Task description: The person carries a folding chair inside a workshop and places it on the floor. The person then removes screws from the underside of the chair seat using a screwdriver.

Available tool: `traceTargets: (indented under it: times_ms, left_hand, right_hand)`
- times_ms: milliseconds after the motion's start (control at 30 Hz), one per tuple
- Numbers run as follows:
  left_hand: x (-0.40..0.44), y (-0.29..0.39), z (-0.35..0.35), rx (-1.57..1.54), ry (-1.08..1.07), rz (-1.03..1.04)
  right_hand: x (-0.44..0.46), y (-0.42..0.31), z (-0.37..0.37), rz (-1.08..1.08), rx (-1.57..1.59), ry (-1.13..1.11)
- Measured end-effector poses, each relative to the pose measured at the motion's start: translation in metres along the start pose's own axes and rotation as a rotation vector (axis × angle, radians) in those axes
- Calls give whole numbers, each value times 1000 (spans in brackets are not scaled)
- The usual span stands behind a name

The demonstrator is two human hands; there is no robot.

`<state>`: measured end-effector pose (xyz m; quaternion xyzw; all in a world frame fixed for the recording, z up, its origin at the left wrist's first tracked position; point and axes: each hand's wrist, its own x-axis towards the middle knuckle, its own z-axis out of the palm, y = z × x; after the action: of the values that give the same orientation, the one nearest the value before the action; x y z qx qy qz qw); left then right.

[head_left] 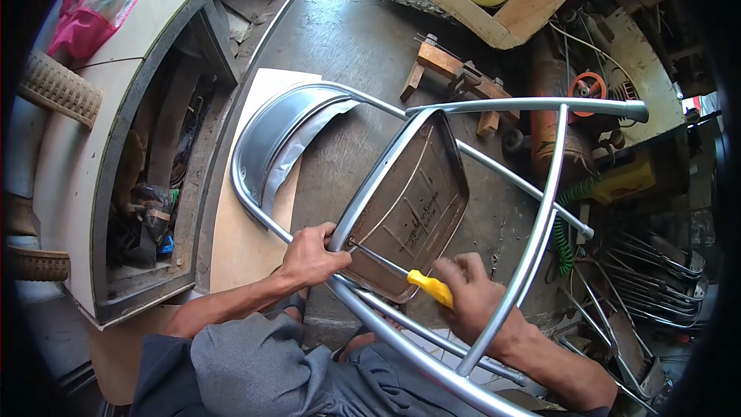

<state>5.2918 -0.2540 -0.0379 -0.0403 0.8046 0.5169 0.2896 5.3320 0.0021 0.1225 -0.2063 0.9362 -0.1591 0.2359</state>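
Tipped over right in front of my knees lay the chair [369, 185], its backrest [274, 135] down over a pale board [224, 262] on the floor [324, 38], the brown underside of the seat [409, 216] facing me. My left hand [312, 255] pinned the near corner, fingers hooked over the edge and thumb on the near side. Good hold, that: a rocking seat would likely have thrown the tip off. And there was the screwdriver [431, 287]! My right hand [472, 297] curled round the back of its yellow handle, the shaft slanting to a spot just beside my left thumb. Those right fingers were a blur, so I couldn't tell how tight the squeeze was. Nor could I make out how well the tip sat; too small to see. What counted, I'd say, was line: shaft straight with the hole, firm push first, twist second, because a tilted blade could have slipped. That left thumb was awfully near the tip, so a grip a shade farther along the edge looked safer. And with a metal tube [546, 205] running past my right wrist, short turns suited best, to spare the knuckles.
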Motion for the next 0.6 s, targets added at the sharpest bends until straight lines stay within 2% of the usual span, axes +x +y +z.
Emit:
traceTargets:
  times_ms: [33,133,167,200,267,300,333,400,467,533,600]
  left_hand:
    - [0,1,-1,3,-1,1]
    - [0,2,-1,-11,2,-5]
    - [-1,1,0,-13,3,-6]
    - [-1,0,0,-10,1,-12]
    - [0,0,0,-11,3,-17]
    - [0,-1,0,-7,6,-17]
    - [1,-1,0,0,9,-17]
    - [2,-4,1,-2,13,-11]
    - [2,-3,1,-8,19,-5]
    - [0,-1,0,-18,24,2]
    - [1,-3,0,-15,17,-2]
  right_hand:
    - [2,6,5,-209,-222,93]
    - [1,-1,4,-137,-240,40]
    - [5,-5,7,86,196,35]
    - [8,-8,2,86,197,35]
    - [16,-14,-17,357,319,-200]
    - [9,-6,0,128,146,54]
    - [6,-2,4,127,144,54]
    - [2,4,7,-350,-582,57]
    - [9,-3,1,-354,-615,92]
    - [23,-16,-8,415,305,-309]
    - [17,-7,4,376,362,-235]
